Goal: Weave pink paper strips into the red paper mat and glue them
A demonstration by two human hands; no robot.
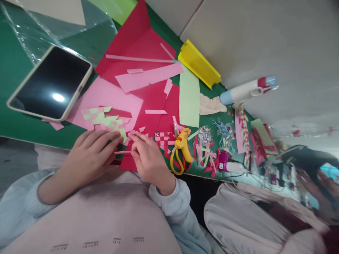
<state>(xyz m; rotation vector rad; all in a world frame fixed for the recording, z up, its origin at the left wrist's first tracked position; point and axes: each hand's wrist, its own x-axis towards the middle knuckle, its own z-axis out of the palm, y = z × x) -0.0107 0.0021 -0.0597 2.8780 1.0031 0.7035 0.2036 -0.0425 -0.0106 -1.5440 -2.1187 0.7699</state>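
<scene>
My left hand (92,151) lies at the table's front edge, its fingers bent together over small paper pieces; what they hold is hidden. Just to its right, my right hand (149,160) has its fingers closed on a thin pink paper strip (123,152), which spans the gap between both hands. Woven green and pink paper pieces (106,119) rest beyond my left hand on a pink sheet (120,100). Beside my right hand lies a pink-and-red checkered paper piece (163,137) with an eye on it.
Right of my hands are a yellow glue gun (183,141) and yellow-handled scissors (177,164). A phone (51,83) lies at the left, red sheets (137,46) behind. Farther right are a yellow tray (200,63), a bottle (243,91) and paper scraps (208,155). Another person sits at the far right.
</scene>
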